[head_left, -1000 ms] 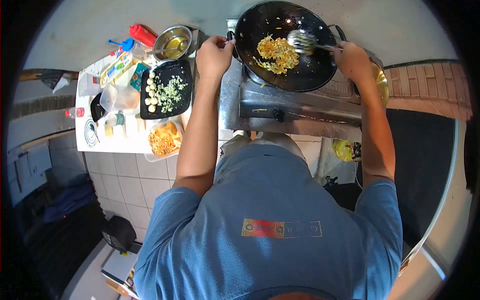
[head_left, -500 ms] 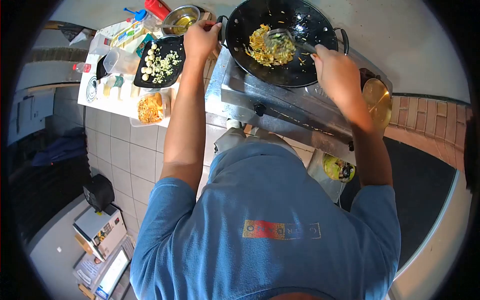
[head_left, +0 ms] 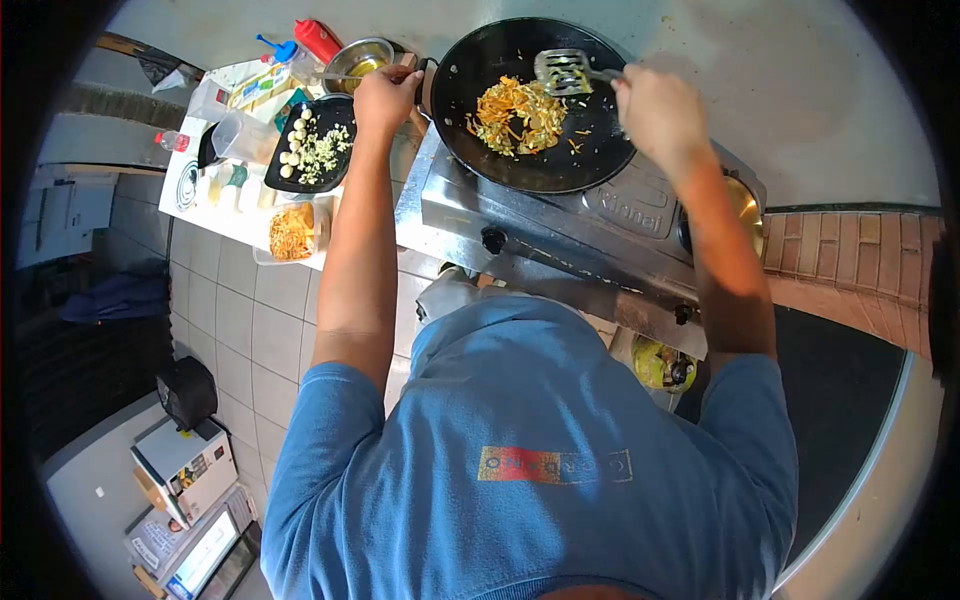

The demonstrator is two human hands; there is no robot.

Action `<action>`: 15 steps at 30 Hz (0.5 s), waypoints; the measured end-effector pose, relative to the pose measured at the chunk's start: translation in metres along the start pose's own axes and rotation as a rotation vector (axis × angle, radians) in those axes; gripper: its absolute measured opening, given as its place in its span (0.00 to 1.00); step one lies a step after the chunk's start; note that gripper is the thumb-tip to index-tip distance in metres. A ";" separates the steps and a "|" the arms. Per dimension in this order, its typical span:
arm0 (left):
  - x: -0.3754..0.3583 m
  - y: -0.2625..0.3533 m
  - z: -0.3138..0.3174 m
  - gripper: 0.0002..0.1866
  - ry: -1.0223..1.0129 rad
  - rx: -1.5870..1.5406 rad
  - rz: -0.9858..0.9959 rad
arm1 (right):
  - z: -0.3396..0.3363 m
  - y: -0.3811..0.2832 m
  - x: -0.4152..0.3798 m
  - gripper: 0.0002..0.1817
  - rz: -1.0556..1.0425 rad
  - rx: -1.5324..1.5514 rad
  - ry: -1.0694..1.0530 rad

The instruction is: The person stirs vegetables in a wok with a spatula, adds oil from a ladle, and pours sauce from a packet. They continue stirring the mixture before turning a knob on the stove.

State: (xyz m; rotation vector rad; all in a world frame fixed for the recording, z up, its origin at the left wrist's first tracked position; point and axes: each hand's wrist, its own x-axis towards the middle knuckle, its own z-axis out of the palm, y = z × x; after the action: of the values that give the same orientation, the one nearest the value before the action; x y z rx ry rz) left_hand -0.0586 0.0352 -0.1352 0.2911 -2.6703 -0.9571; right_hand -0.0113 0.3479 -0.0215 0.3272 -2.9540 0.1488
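Observation:
A black wok (head_left: 600, 150) sits on the gas stove (head_left: 560, 232), tilted a little. My left hand (head_left: 386, 98) grips its handle on the left side. Orange shreds and pale chopped bits (head_left: 518, 118) lie mixed in the middle of the wok. My right hand (head_left: 664, 115) is closed around the handle of a slotted spatula (head_left: 563, 73). The spatula's head hangs over the far right part of the wok, above and apart from most of the food, with some bits seen through or on its slots.
Left of the stove, a white table (head_left: 178, 188) bears a black tray (head_left: 305, 185) of white balls and chopped pale bits, a plastic box (head_left: 318, 245) of orange shreds, a metal bowl (head_left: 384, 48) of yellow liquid and a red bottle (head_left: 317, 40). A golden lid-like disc (head_left: 745, 205) stands at right.
The spatula has risen from the food towards the wok's far right side. The wok has tilted and shifted slightly left, uncovering more of the stove top. My left hand stays on its handle.

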 end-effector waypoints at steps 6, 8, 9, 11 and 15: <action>0.004 0.003 -0.002 0.15 -0.049 -0.035 -0.027 | 0.037 0.036 0.060 0.13 -0.017 -0.014 -0.156; 0.007 -0.005 0.002 0.16 -0.066 -0.051 -0.018 | 0.055 0.035 0.059 0.14 -0.105 0.179 -0.228; 0.010 -0.007 0.002 0.16 -0.086 -0.063 -0.014 | 0.047 0.030 0.056 0.14 -0.098 0.177 -0.224; 0.008 -0.001 -0.004 0.16 -0.098 -0.075 -0.032 | 0.013 0.010 0.038 0.13 -0.168 0.267 -0.191; 0.013 -0.006 -0.006 0.17 -0.163 -0.068 -0.020 | 0.005 -0.015 0.011 0.10 -0.206 0.191 -0.123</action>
State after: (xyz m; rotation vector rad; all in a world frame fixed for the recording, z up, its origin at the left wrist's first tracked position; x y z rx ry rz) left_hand -0.0682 0.0232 -0.1321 0.2349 -2.7773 -1.1202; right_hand -0.0194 0.3301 -0.0228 0.6856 -3.0067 0.3982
